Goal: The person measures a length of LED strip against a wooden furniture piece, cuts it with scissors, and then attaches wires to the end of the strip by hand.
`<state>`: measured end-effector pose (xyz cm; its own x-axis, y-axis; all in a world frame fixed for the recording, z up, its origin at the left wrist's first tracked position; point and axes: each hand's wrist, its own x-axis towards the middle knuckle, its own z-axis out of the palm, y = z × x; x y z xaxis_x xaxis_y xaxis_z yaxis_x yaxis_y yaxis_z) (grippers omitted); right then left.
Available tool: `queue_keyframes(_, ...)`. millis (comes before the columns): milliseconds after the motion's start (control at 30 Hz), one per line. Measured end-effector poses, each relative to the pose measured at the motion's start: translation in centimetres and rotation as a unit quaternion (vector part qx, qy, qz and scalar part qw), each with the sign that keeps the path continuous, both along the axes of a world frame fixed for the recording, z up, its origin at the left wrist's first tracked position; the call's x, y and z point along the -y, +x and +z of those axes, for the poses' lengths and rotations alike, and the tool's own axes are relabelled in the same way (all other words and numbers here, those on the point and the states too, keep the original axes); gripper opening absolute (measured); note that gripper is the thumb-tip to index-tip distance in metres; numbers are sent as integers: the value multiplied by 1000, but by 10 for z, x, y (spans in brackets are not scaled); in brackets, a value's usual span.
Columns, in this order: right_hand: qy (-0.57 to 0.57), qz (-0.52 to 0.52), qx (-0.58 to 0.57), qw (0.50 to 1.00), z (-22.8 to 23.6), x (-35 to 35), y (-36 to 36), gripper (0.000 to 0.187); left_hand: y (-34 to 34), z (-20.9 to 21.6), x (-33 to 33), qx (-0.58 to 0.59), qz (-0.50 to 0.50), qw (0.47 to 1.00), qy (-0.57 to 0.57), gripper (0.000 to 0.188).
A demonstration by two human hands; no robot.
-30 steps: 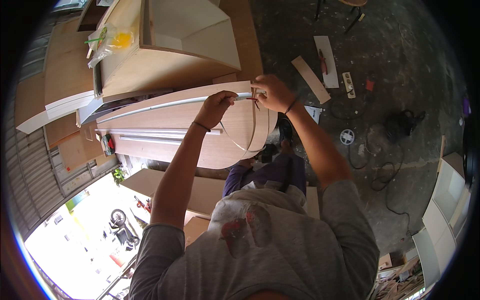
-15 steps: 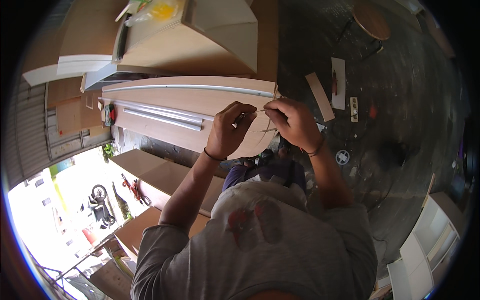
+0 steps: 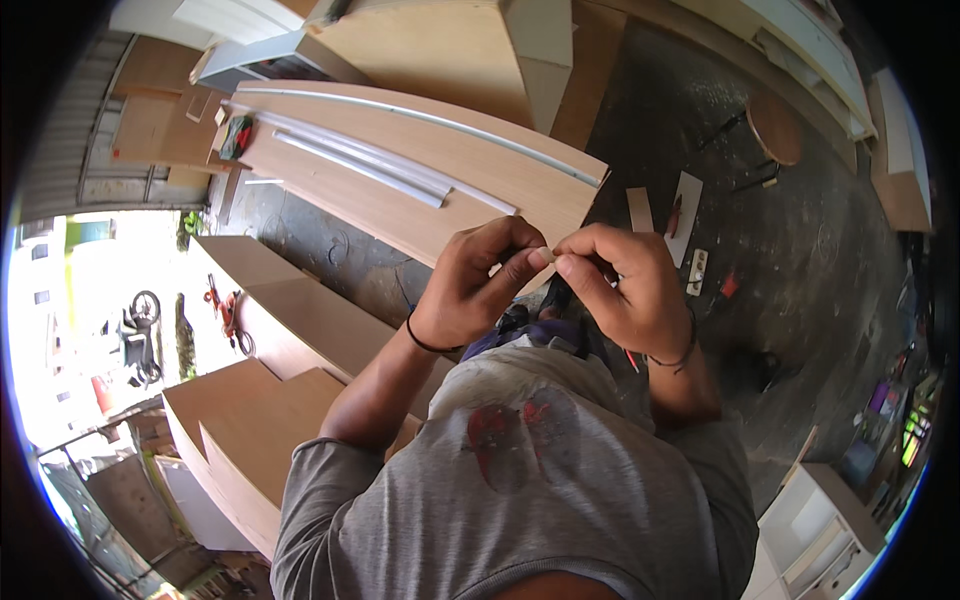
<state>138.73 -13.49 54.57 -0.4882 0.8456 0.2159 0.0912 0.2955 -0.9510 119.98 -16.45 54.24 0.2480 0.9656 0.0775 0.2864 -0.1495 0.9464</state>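
My left hand (image 3: 465,285) and my right hand (image 3: 625,285) are raised in front of my chest, fingertips meeting. Thumb and forefinger are pinched on each side. A tiny pale bit (image 3: 547,254) shows where the fingertips meet, too small to name. Just beyond the hands lies a long light wood panel (image 3: 400,150) with a rounded near end, partly covered by my fingers. Along its far side runs a slim metal strip (image 3: 430,118). Loose silvery metal profiles (image 3: 360,170) rest lengthwise on the panel.
A large wooden box (image 3: 430,60) stands behind the panel. Open wooden carcasses (image 3: 320,315) are at left. On the dark floor at right lie red-handled pliers (image 3: 674,214) on a white board (image 3: 686,225), a power strip (image 3: 697,272) and a round-topped stool (image 3: 774,130).
My hands have come closer together and slightly lower in view. The thin pale strip that looped around them no longer shows. The view has turned, shifting the panel.
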Motion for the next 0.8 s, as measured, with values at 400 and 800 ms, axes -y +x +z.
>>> queue_keyframes(400,-41,11,5,999,21,104,-20,14,-6,-6,117,468,-9,829,-308,27)
queue_keyframes(800,150,-60,70,984,41,145,22,6,61,13,167,-53,255,934,244,25)
